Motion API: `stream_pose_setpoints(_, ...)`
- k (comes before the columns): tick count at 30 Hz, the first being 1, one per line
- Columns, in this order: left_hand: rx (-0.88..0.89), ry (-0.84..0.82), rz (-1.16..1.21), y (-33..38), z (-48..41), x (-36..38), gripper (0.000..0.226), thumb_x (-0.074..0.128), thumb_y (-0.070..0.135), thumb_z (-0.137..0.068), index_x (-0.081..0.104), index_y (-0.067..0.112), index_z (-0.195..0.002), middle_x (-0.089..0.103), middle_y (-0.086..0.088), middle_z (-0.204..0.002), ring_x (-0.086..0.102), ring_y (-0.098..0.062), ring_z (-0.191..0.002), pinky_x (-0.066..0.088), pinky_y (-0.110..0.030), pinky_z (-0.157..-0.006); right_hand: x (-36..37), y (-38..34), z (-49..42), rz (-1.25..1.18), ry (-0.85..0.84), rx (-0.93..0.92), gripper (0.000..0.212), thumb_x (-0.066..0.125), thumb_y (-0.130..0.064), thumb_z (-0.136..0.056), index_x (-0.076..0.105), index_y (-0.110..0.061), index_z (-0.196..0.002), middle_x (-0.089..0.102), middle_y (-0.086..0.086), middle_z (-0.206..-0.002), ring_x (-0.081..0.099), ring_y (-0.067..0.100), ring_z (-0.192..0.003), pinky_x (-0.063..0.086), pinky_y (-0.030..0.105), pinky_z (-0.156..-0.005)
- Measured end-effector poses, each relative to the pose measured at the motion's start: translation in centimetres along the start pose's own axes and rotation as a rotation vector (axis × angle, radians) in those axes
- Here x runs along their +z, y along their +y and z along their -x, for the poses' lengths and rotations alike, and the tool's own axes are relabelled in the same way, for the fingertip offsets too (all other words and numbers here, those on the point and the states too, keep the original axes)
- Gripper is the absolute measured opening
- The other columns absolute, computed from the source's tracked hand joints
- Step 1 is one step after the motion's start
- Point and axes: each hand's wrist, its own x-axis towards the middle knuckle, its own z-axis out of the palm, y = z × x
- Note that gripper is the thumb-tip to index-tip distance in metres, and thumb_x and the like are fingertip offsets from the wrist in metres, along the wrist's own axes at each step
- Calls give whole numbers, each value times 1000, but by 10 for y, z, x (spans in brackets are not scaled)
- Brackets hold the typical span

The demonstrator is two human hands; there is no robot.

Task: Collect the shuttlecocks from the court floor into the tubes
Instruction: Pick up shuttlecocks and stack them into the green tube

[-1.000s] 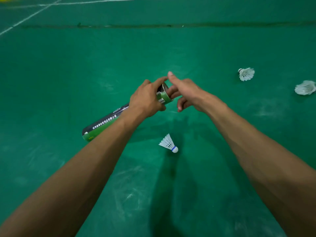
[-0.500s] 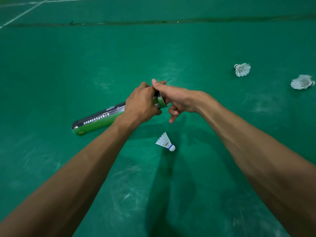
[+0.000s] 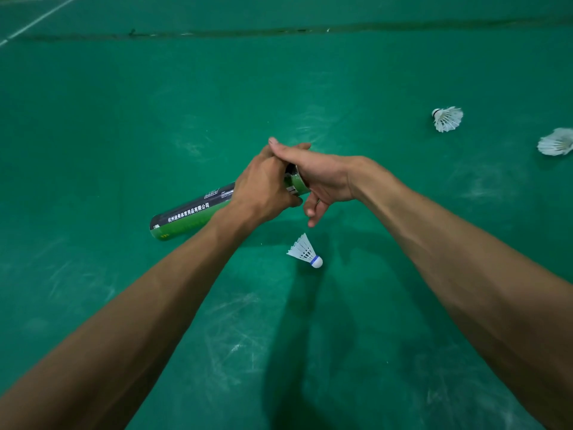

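The tube [image 3: 189, 217] is black above and green below, with white lettering. The court floor [image 3: 124, 119] is green, streaked with pale scuffs, with a white line [image 3: 37, 20] at eleven o'clock. The nearest shuttlecock [image 3: 305, 251] is white with a blue band. At two o'clock, the feathered shuttlecock [image 3: 448, 118] is white with a black band, and the outer shuttlecock [image 3: 556, 142] is white.

One tube [image 3: 192, 217], left of centre. Three shuttlecocks on the court floor [image 3: 124, 119]: a blue-banded shuttlecock [image 3: 305, 251] just below centre, a feathered shuttlecock [image 3: 448, 118] at upper right, and a third shuttlecock [image 3: 556, 142] cut by the right edge. Two hands at centre: left hand [image 3: 263, 187], right hand [image 3: 322, 178].
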Motion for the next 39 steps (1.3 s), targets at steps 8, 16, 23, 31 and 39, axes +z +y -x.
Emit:
stream_pose_setpoints(8,-122,-89,-197,-27,8,8,101,87,27,-72,32,48,-155,52,-9,-125,56,-32,-114,48,-42,-86,21,57,-46,-221,731,-220,38,50,-41,-103,72,-13,-90,77,12,-93,57,20,-42,49,29,-47)
stream_pose_setpoints(16,-137,-131,-186,-47,24,20,101,87,28,-74,31,48,-155,51,-6,-126,55,-30,-116,49,-41,-87,34,101,-51,825,314,20,32,74,-31,-85,71,-32,-117,69,1,-118,66,21,-101,52,30,-84)
stream_pose_setpoints(23,-48,-25,-127,-44,13,21,103,88,23,-72,33,48,-155,51,-5,-127,56,-28,-114,53,-44,-91,18,111,-56,984,491,37,23,69,-22,-88,72,-31,-108,71,-1,-117,66,25,-108,45,29,-79)
stream_pose_setpoints(31,97,199,18,-27,-31,19,101,88,19,-71,36,49,-152,51,-2,-126,58,-25,-107,55,-47,-90,-68,56,11,17,1244,-434,10,74,-23,-82,65,-27,-78,72,-5,-77,68,10,-70,57,34,-71)
stream_pose_setpoints(39,262,294,168,48,-78,35,93,81,20,-72,40,43,-153,54,-6,-120,57,-28,-103,53,-46,-89,-46,22,52,23,1036,-589,5,66,-10,-96,69,-10,-92,73,7,-82,66,18,-46,41,21,-36)
